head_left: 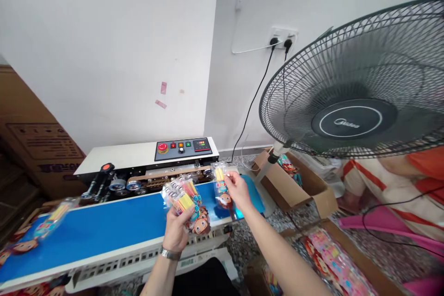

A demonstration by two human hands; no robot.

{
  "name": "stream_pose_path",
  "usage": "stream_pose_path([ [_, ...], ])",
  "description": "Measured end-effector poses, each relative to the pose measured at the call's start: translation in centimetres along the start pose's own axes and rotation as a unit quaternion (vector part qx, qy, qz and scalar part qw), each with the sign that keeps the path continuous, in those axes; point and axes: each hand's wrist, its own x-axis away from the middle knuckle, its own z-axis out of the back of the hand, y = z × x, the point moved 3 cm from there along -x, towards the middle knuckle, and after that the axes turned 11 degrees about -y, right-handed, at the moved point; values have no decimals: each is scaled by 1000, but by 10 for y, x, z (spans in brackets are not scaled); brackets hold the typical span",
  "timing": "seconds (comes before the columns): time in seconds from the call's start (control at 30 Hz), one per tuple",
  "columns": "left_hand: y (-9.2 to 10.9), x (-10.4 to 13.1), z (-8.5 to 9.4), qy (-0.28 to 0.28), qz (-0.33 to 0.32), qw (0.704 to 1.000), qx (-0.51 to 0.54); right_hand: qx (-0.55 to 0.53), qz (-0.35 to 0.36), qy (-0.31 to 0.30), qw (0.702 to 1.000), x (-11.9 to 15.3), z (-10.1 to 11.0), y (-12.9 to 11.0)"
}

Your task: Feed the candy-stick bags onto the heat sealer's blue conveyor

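Note:
Several clear plastic packets (201, 224) with yellow and pink sticks and cartoon faces are fanned out in my left hand (176, 231), its fingers closed on them above the blue belt (118, 226). To the right, my right hand (238, 189) pinches the edge of a single packet (222, 187) with yellow sticks and a cartoon head, close to the machine's sealing inlet. Another packet (52, 222) lies on the belt at the far left. Behind the belt stands the sealing machine (118, 155), with a red knob and lit digits.
A large fan (354, 120) fills the upper right. Below it are open cardboard boxes (284, 189) with packets; one holds pink packets (333, 259). A seated person (371, 185) is partly visible at right. Brown cartons (38, 138) stand at left.

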Motion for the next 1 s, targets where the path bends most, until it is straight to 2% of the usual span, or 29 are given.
stream_pose_path([
  [0.13,2,0,-1,-9,4,1000,-6,161,-77,-16,984,-18,12,21],
  [0.2,2,1,-2,-12,6,1000,-7,183,-81,-34,979,-23,8,20],
  [0.3,3,1,-4,-13,3,1000,0,187,-65,-49,979,-24,-4,7],
  [0.37,3,1,-6,-18,3,1000,7,149,-34,-62,986,-17,-13,-6],
  [0.43,3,1,-7,-22,4,1000,11,52,13,-106,993,-4,-22,-19],
  [0.53,1,1,-10,-23,6,1000,12,-75,66,-179,979,18,-38,-33],
  [0.57,0,2,-11,-25,6,1000,11,-89,71,-178,977,23,-40,-34],
  [0.63,-2,3,-11,-25,12,1000,9,-99,68,-134,984,25,-38,-31],
  [0.7,-3,4,-9,-16,16,1000,10,-87,52,-69,992,19,-27,-19],
  [0.8,-3,3,-5,1,15,1000,9,9,-5,-9,1000,4,-2,6],
  [0.9,-2,2,-3,6,14,1000,-2,115,-56,4,992,-9,14,26],
  [1.0,-2,1,-7,-12,12,1000,-3,183,-64,-26,981,-17,9,29],
])
